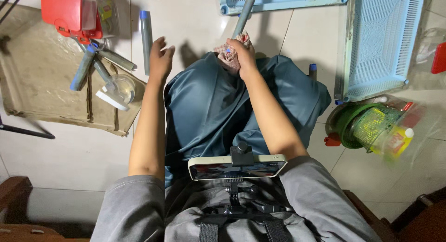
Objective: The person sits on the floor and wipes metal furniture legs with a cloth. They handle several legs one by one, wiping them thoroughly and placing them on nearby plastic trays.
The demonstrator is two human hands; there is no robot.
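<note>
My right hand (242, 53) is closed around a pinkish cloth (227, 55) wrapped about the lower end of a grey pipe (245, 12), which slants up toward the top of the view above my blue-trousered knee (209, 102). My left hand (160, 59) hovers with fingers apart and holds nothing. It is next to a grey pipe with a blue cap (147, 37) lying on the tiled floor.
Flattened cardboard (42, 84) at left carries several grey pipes (86, 65), a clear lidded cup (120, 89) and a red box (69, 12). Light blue plastic trays (378, 42) lie at the top right. A green basket (367, 125) and a yellow bottle (397, 139) sit on the right.
</note>
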